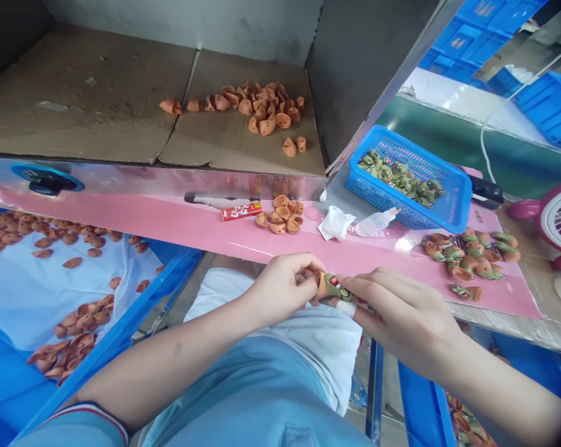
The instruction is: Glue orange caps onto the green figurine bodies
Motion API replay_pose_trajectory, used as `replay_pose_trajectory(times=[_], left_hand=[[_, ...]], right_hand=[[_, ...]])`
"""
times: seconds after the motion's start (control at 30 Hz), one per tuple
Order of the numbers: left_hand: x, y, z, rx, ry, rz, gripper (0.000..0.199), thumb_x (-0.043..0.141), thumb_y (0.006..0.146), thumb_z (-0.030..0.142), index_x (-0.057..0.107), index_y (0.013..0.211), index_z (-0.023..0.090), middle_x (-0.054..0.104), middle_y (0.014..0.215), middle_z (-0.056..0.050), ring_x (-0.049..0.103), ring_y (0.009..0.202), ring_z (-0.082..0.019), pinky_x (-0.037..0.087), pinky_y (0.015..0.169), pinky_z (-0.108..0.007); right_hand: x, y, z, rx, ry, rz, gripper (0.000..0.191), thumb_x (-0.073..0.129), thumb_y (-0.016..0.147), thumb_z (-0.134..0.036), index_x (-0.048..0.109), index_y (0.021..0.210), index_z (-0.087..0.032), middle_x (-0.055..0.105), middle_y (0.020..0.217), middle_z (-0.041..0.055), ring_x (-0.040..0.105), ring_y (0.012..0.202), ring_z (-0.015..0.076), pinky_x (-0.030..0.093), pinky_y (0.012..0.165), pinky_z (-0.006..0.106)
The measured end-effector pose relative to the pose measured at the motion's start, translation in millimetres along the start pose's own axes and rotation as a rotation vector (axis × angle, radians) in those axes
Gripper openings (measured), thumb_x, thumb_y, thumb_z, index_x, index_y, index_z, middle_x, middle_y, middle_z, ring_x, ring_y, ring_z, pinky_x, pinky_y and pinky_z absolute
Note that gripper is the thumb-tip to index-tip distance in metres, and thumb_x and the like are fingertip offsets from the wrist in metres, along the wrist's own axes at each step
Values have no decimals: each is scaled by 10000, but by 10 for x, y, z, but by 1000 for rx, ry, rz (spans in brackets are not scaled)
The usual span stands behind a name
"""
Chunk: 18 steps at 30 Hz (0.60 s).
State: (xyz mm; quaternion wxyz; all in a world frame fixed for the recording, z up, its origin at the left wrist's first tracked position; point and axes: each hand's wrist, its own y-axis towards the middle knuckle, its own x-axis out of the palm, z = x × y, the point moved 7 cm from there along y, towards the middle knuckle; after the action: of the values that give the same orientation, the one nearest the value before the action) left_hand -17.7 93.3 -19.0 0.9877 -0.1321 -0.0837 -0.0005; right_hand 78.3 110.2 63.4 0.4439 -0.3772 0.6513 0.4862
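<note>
Close in front of my body, my left hand point(289, 288) pinches a small terracotta-coloured hollow piece point(324, 285). A green figure point(337, 288) with red and dark details sits against that piece. The fingers of my right hand point(401, 304) press on the green figure from the other side, and a white wrap point(345, 307) shows at a fingertip. Above my left hand lies a small heap of plain terracotta pieces point(284, 214). To the right of my right hand stand several joined green-and-terracotta pieces point(476, 254), with a single one point(465, 292) nearer the edge.
A blue basket point(457, 205) holds green figures. A squeeze bottle point(377, 222), crumpled tissue point(336, 222) and red packet point(241, 211) lie on the pink mat point(205, 233). Terracotta pieces point(266, 105) fill part of the cardboard-lined booth. Blue bins flank me; a pink fan point(560, 217) stands right.
</note>
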Motion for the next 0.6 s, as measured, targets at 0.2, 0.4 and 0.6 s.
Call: replay_pose_trajectory(times=[0.2, 0.4, 0.6], left_hand=[[9, 6, 11, -4, -8, 12, 125, 455, 689, 77, 551, 744, 135, 531, 529, 31, 503, 484, -72, 407, 457, -158], [23, 12, 36, 29, 10, 2, 132, 464, 669, 78, 560, 745, 130, 508, 531, 25, 497, 500, -84, 415, 493, -189], [37, 17, 11, 28, 20, -8, 123, 463, 665, 98, 560, 735, 130, 514, 549, 14, 505, 512, -93, 415, 503, -201]], right_hand=[[10, 1, 9, -2, 18, 9, 164, 513, 759, -94, 532, 919, -121, 598, 725, 44, 546, 657, 141, 436, 582, 250], [-14, -4, 24, 2, 35, 15, 172, 492, 772, -98, 522, 938, -131, 605, 738, 53, 556, 669, 141, 450, 582, 247], [22, -43, 40, 12, 49, 18, 182, 491, 766, -88, 518, 940, -134, 603, 733, 52, 567, 661, 143, 460, 581, 251]])
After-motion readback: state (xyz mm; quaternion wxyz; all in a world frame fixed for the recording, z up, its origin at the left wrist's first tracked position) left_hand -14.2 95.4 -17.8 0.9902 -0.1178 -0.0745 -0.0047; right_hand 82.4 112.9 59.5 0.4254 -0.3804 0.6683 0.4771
